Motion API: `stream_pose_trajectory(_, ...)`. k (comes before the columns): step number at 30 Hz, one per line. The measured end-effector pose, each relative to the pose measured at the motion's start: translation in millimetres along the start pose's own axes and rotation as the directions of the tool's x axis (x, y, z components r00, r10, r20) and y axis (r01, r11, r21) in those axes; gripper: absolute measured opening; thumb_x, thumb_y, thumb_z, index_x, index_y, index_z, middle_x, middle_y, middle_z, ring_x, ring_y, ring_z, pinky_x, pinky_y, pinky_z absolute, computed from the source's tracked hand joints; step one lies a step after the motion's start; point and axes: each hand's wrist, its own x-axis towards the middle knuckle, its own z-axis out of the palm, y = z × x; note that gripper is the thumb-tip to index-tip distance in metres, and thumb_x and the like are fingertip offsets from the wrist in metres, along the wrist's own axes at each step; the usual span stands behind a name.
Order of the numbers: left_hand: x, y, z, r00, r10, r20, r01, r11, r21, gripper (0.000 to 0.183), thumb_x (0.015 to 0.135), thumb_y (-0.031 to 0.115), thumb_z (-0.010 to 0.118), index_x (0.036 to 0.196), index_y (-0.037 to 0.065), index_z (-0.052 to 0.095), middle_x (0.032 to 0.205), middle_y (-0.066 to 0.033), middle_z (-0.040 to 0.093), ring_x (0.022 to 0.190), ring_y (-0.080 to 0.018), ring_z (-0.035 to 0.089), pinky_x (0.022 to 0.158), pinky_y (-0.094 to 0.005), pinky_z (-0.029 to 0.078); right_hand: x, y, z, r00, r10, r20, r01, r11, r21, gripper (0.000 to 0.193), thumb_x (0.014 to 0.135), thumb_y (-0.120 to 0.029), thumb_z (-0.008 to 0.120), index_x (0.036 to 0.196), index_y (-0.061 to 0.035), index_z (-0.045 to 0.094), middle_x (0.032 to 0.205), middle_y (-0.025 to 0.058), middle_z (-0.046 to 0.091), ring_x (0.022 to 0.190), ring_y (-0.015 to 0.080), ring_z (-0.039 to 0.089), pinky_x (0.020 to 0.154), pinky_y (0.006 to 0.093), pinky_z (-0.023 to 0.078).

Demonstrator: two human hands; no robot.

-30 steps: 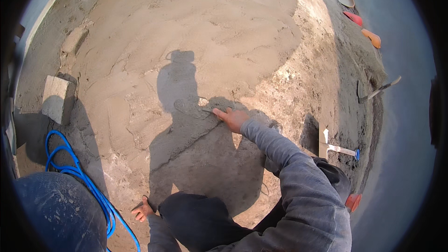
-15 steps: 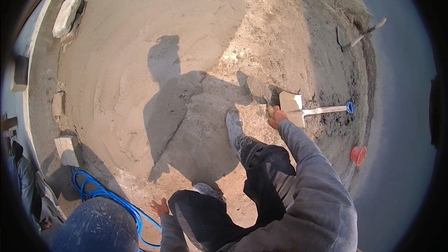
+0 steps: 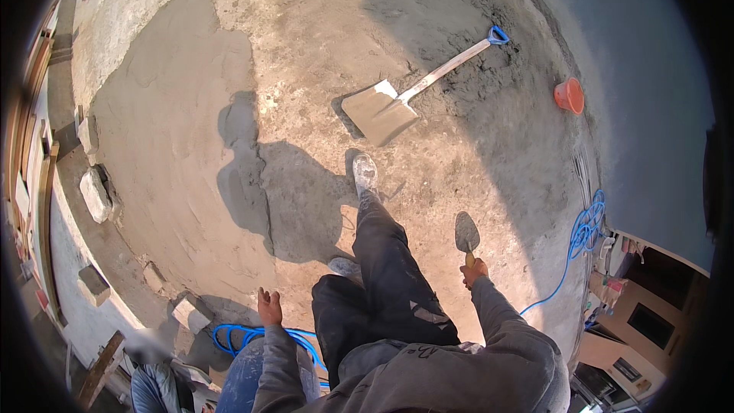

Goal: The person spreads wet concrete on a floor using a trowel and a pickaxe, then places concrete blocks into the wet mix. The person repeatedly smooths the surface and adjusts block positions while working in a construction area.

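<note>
A pointing trowel [image 3: 466, 232] with a wooden handle is gripped in my right hand [image 3: 474, 272], its mortar-smeared blade pointing forward above the floor. My left hand [image 3: 269, 307] hangs empty, fingers apart, near a coiled blue hose [image 3: 229, 336]. Ahead of my boot [image 3: 365, 174] a square-bladed shovel [image 3: 380, 113] lies flat, wet mortar on its blade and its blue grip toward the far right. On the left, a sheet of wet grey mortar [image 3: 168, 122] covers part of the floor; my shadow falls across its edge.
Pale blocks, including one rough block [image 3: 96, 193], line the left side. A blue barrel [image 3: 248, 371] stands near my left arm. By the right wall are an orange bucket [image 3: 569, 95] and another blue hose coil [image 3: 587, 222]. Another person's trousers [image 3: 153, 388] show lower left.
The view has swung to the right. My right hand, still holding the trowel, has moved back from beside the shovel toward my body. The left hand stays empty.
</note>
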Motion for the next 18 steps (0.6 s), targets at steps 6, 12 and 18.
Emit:
stream_pose_trajectory(6, 56.7, 77.6, 88.9, 0.985, 0.079, 0.154, -0.118, 0.958, 0.262, 0.054, 0.086, 0.020, 0.060, 0.128, -0.012, 0.049, 0.078, -0.0113, 0.067, 0.073, -0.0165, 0.062, 0.068, -0.0306, 0.050, 180.1, 15.1, 44.0, 0.989, -0.100, -0.108, 0.104, 0.994, 0.033, 0.043, 0.075, -0.021, 0.063, 0.108, 0.0037, 0.051, 0.070, 0.0156, 0.061, 0.053, 0.0263, 0.062, 0.048, 0.0392, 0.050)
stream_pose_trajectory(12, 168.2, 191.3, 369.2, 0.931, -0.198, 0.308, 0.211, 0.977, -0.009, 0.070, 0.088, 0.033, 0.065, 0.140, -0.004, 0.037, 0.121, -0.0170, 0.060, 0.107, -0.0243, 0.060, 0.086, -0.0382, 0.047, 372.2, 15.3, 66.4, 0.946, -0.204, -0.251, 0.222, 0.974, 0.046, 0.046, 0.079, -0.030, 0.065, 0.112, -0.0003, 0.052, 0.073, 0.0154, 0.061, 0.056, 0.0261, 0.061, 0.052, 0.0389, 0.049)
stream_pose_trajectory(18, 235.2, 292.8, 534.3, 0.975, -0.165, 0.146, 0.213, 0.879, -0.426, 0.041, 0.080, 0.018, 0.069, 0.111, -0.006, 0.056, 0.104, -0.0160, 0.065, 0.092, -0.0268, 0.062, 0.085, -0.0363, 0.048, 383.6, -52.0, -46.9, 0.894, -0.447, -0.032, 0.425, 0.868, -0.258, 0.067, 0.082, -0.015, 0.068, 0.141, -0.0094, 0.036, 0.123, 0.0215, 0.053, 0.112, 0.0365, 0.055, 0.094, 0.0459, 0.045)
